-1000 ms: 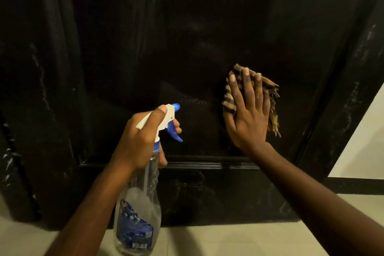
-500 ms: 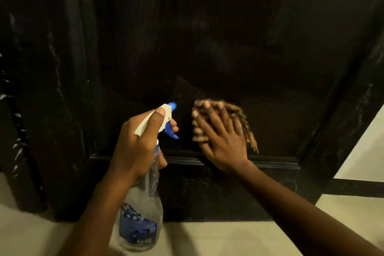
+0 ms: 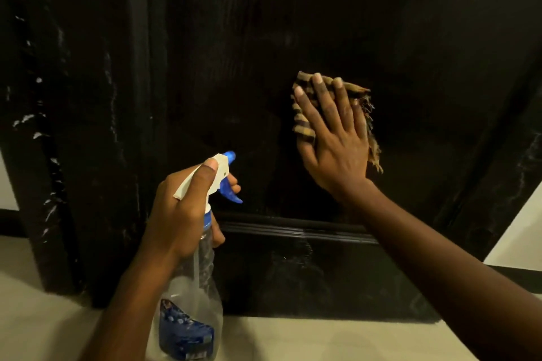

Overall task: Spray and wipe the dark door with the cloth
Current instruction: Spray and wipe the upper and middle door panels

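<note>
Plaid cloth upright under right hand, spray bottle aimed at door

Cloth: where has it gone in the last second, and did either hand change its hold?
The right hand swept the cloth down and left to the moulding, then back up and right across the door, flat-palmed throughout. Nothing was taken or released. The left hand still grips the spray bottle, nozzle toward the door.

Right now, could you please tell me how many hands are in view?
2. The left hand grips the spray bottle, lower left; the right hand presses the cloth flat against the dark door. None seems hidden.
</note>
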